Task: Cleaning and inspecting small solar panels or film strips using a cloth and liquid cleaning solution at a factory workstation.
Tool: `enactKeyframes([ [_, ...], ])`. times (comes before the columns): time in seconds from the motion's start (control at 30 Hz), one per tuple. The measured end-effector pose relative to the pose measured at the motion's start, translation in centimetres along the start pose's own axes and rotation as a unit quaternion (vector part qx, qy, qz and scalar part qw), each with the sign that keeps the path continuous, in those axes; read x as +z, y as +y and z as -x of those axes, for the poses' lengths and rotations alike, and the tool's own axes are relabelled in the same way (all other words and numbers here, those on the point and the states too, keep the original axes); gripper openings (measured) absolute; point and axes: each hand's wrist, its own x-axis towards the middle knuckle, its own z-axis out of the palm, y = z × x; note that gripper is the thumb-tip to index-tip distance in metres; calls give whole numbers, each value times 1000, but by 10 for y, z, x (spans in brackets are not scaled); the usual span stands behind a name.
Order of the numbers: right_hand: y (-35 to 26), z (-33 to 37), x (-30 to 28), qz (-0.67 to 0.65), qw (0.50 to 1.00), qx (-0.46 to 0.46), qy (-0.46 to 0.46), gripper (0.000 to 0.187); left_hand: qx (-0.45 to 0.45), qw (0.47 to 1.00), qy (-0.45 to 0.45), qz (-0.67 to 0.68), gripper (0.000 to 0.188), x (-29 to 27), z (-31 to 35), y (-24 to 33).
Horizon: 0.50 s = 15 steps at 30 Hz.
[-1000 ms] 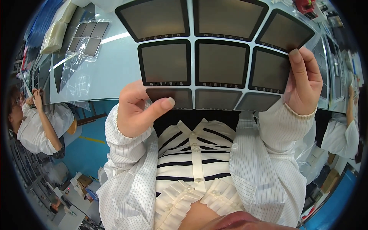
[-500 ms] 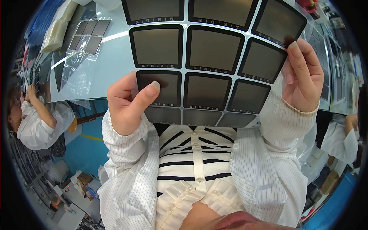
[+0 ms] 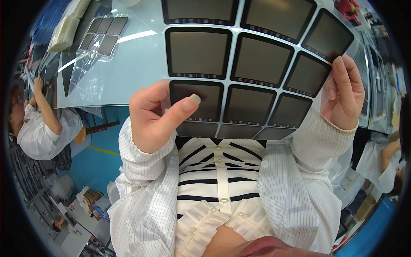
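- Sheet of dark panels (image 3: 252, 64): a clear film sheet bearing a grid of dark, black-bordered rectangular panels, held up in front of the person's chest, above the near edge of the pale worktable (image 3: 137, 64). It reaches past the upper edge of the view, so its full extent cannot be told.
- Left hand (image 3: 156, 115): closed in a pinch on the sheet's lower left corner. The thumb lies flat across the face of the lowest left panel, and the other fingers curl behind the sheet, mostly out of sight.
- Right hand (image 3: 342, 96): closed on the sheet's right edge, with the fingers folded over the front beside the outermost right-hand panels. The thumb is hidden behind the sheet.
- Sleeves and clothing: both forearms wear white, thinly striped sleeves (image 3: 141, 171); a white top with black bands (image 3: 218, 180) shows below the sheet.
- Second sheet (image 3: 100, 32): a smaller clear film with a block of dark panels, lying flat on the worktable at upper left, well apart from both hands.
- Pale foam pad (image 3: 64, 32): rests on the table just beside that second sheet.
- Co-worker (image 3: 38, 124): a person in a white coat at the far left, one arm raised to the table edge.
- Blue floor (image 3: 98, 162): visible below the table at left.
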Motion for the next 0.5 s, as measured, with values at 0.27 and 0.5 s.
enactKeyframes([
  [0.27, -4, 5, -20, -5, 1000, 4, 20, 24, 4, 999, -39, 20, 13, 14, -8, 12],
  [0.5, -1, 7, -27, -16, 1000, 3, 18, 23, 8, 999, -48, -17, 14, 17, -7, 13],
])
